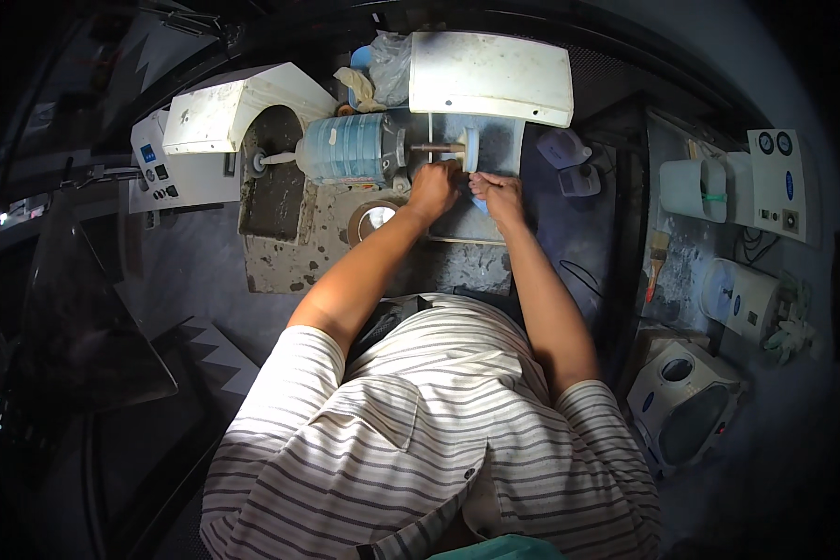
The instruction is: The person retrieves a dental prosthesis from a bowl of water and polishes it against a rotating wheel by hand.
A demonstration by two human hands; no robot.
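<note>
My left hand (435,191) is closed just below a brown shaft (434,147) that reaches toward a pale blue disc (472,145). My right hand (496,191) is beside it at the disc's lower part, fingers curled on something too small to make out. What my left fingers hold is hidden. A light blue piece shows beneath my right hand, over a grey tray (467,224). Left of the shaft lies a blue plastic water jug (343,149) on its side, in line with a white spindle (280,160). A roll of tape (359,224) sits below the jug.
White housings (490,79) (205,107) stand behind the work. Plastic containers (563,149), a white tub (681,187) and a brush (655,261) are at the right. A boxy machine (679,406) is lower right. A control panel (159,177) is at the left.
</note>
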